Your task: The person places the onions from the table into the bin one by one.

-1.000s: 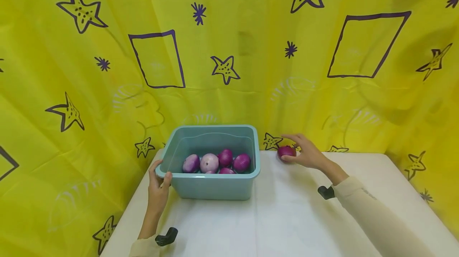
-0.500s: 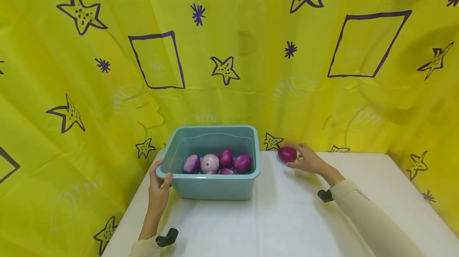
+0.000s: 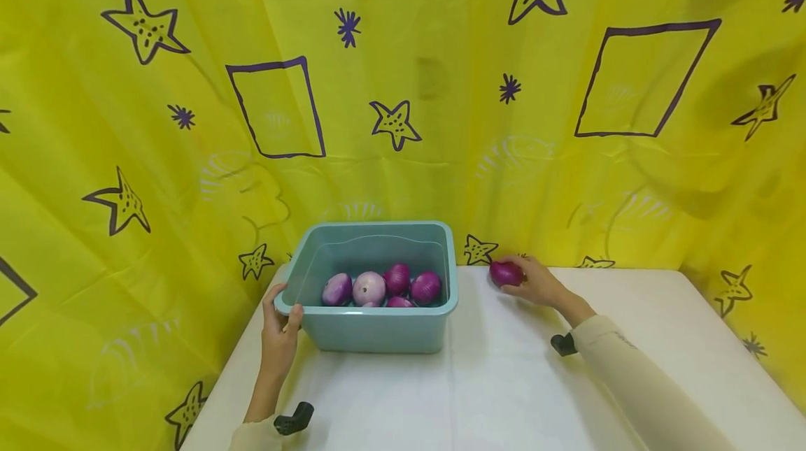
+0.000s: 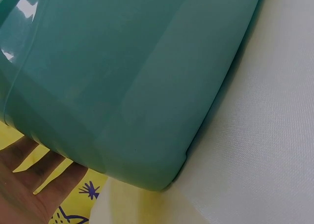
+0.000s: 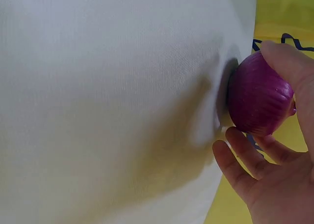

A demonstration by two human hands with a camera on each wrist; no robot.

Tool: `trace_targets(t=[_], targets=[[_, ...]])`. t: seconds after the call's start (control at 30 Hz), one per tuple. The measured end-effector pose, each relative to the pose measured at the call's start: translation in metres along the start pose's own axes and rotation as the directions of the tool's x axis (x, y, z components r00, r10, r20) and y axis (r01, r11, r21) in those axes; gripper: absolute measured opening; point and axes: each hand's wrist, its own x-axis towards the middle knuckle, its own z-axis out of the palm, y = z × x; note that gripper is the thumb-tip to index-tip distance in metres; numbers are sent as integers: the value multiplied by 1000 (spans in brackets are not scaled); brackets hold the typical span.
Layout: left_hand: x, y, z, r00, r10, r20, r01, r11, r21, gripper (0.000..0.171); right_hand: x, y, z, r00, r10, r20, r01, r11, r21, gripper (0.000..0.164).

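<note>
A red onion (image 3: 506, 274) at the back of the table is gripped by my right hand (image 3: 541, 284). In the right wrist view the thumb lies on one side of the onion (image 5: 259, 94) and fingertips touch the other, close over the white cloth. My left hand (image 3: 278, 340) holds the near left corner of a teal plastic bin (image 3: 380, 331), thumb at the rim. The left wrist view shows its fingers (image 4: 59, 177) against the bin's outer wall (image 4: 127, 96). Inside the bin lie several onions, among them a pale one (image 3: 369, 288) and a dark purple one (image 3: 426, 287).
The table (image 3: 504, 381) has a white cloth over it. A yellow curtain (image 3: 403, 185) with purple drawings hangs right behind the table and along both sides. Dark wrist devices (image 3: 294, 419) sit at both sleeves.
My right hand has closed in around the red onion, which has shifted and turned slightly. The left hand has stayed at the bin's corner.
</note>
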Motion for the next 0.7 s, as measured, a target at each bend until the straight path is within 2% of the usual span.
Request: trace_targets(t=[0.3, 0.7], targets=[[0, 0, 0, 1000, 0, -3, 0, 1000, 7, 55, 0, -2, 5, 999, 3, -47, -4, 1000, -7, 49], [-1, 2, 0, 1000, 2, -5, -2, 1000, 14, 55, 0, -1, 5, 996, -86, -32, 87, 996, 12, 46]])
